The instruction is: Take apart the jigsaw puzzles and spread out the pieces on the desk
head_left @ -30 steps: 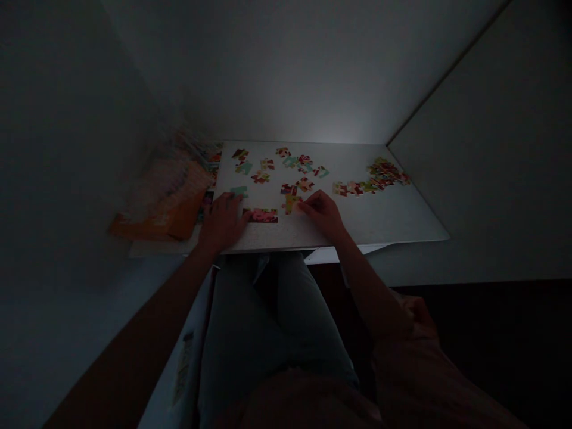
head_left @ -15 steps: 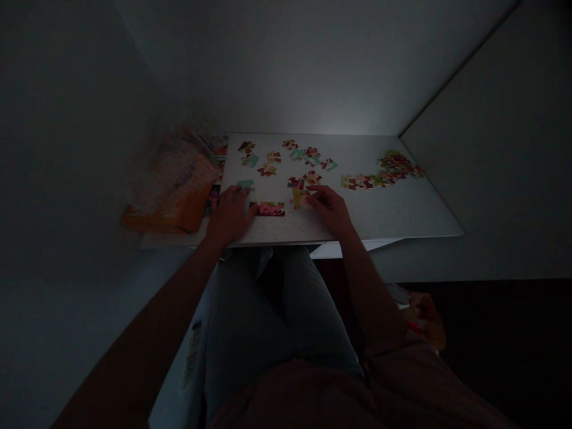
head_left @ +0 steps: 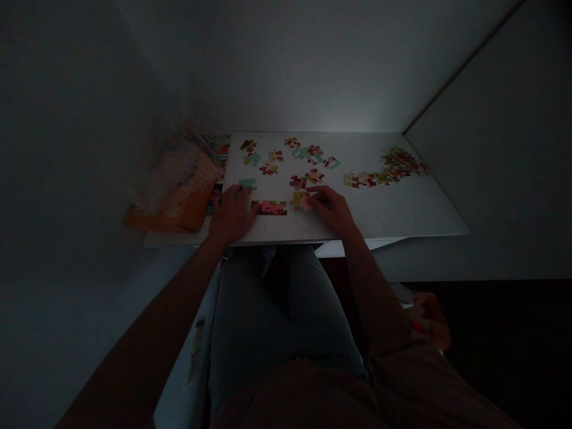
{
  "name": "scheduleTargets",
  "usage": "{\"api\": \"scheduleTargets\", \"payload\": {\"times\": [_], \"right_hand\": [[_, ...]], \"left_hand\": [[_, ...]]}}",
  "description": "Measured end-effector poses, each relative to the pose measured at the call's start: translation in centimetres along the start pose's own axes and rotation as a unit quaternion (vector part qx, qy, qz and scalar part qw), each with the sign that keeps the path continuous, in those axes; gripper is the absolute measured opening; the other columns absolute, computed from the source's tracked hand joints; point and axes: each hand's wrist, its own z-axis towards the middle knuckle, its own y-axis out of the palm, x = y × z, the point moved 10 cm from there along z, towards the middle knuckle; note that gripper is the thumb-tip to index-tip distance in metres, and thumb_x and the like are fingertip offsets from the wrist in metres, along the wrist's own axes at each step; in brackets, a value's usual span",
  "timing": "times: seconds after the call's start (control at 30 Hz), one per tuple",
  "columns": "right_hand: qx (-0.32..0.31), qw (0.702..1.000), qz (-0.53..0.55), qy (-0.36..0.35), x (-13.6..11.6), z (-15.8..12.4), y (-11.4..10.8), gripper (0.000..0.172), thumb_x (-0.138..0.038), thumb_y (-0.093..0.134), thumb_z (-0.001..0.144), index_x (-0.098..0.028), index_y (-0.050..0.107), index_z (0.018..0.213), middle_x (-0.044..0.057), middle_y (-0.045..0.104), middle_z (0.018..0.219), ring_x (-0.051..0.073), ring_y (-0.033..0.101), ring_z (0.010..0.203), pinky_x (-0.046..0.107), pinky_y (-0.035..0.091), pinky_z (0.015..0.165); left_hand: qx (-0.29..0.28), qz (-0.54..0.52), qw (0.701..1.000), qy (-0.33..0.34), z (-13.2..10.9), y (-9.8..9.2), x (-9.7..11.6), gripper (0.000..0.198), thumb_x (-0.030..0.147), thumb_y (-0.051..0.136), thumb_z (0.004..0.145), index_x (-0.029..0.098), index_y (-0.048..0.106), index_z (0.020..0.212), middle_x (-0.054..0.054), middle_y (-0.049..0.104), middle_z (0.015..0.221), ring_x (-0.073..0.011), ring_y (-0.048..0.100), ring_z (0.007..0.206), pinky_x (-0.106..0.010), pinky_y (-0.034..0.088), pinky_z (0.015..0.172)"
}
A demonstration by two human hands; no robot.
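My left hand (head_left: 231,215) lies open on the white table, its fingers spread. Its thumb touches the left end of a joined strip of jigsaw pieces (head_left: 272,208), pink with a dark border. A teal jigsaw piece (head_left: 248,184) lies by its fingertips. To the right of the strip, my right hand (head_left: 331,208) pinches a yellow-green jigsaw piece (head_left: 300,199) by its right side, low at the tabletop. The fingers cover part of this piece. Just beyond it are a dark red and purple piece (head_left: 297,181) and a red-brown piece (head_left: 315,176).
Several loose jigsaw pieces (head_left: 269,169) lie farther back. A heap of pieces (head_left: 401,164) sits at the table's right side. On the left stands an orange box (head_left: 179,213) with crumpled clear plastic (head_left: 176,173) on it. Walls enclose the table (head_left: 393,214) behind and at the right.
The yellow-green piece has turned slightly and sits squarer to the strip, with my right fingers still on it. My left hand stays in place. The whole view has shifted a little.
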Motion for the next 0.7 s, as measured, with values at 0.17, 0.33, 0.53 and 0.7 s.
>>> {"api": "scheduleTargets", "payload": {"times": [0.17, 0.33, 0.53, 0.7], "right_hand": [[-0.005, 1.0, -0.005, 0.006, 0.0, 0.0, 0.2, 0.049, -0.072, 0.086, 0.107, -0.033, 0.089, 0.137, 0.005, 0.092, 0.105, 0.03, 0.086, 0.099, 0.052, 0.071, 0.101], [0.007, 1.0, 0.004, 0.015, 0.5, 0.1, 0.1, 0.052, -0.077, 0.089, 0.104, -0.035, 0.09, 0.135, 0.005, 0.092, 0.104, 0.03, 0.086, 0.097, 0.053, 0.071, 0.101], [0.048, 0.998, 0.04, 0.015, 1.4, 0.1, -0.6, 0.043, -0.067, 0.088, 0.104, -0.037, 0.086, 0.134, 0.005, 0.091, 0.109, 0.03, 0.086, 0.102, 0.052, 0.069, 0.101], [0.076, 0.995, 0.065, 0.001, 1.5, 0.2, -1.0, 0.041, -0.063, 0.087, 0.102, -0.035, 0.083, 0.132, 0.002, 0.088, 0.102, 0.027, 0.082, 0.093, 0.048, 0.065, 0.094]], "left_hand": [[-0.01, 0.008, 1.0, -0.006, -0.1, -0.2, 0.2, 0.067, 0.053, 0.05, 0.128, 0.02, 0.057, 0.186, -0.025, 0.051, 0.197, -0.0421, 0.044, 0.186, -0.07, 0.031, 0.155], [-0.024, 0.011, 1.0, -0.01, -0.1, -0.2, 0.3, 0.067, 0.052, 0.05, 0.128, 0.02, 0.056, 0.186, -0.024, 0.049, 0.197, -0.0412, 0.043, 0.187, -0.069, 0.03, 0.157], [-0.007, 0.003, 1.0, -0.007, -0.1, -0.1, 0.1, 0.065, 0.053, 0.052, 0.127, 0.024, 0.058, 0.185, -0.023, 0.051, 0.196, -0.0419, 0.044, 0.186, -0.069, 0.03, 0.157], [-0.008, 0.001, 1.0, -0.005, 0.0, 0.0, 0.1, 0.066, 0.053, 0.051, 0.127, 0.021, 0.058, 0.185, -0.024, 0.051, 0.197, -0.042, 0.044, 0.186, -0.071, 0.031, 0.155]]}}
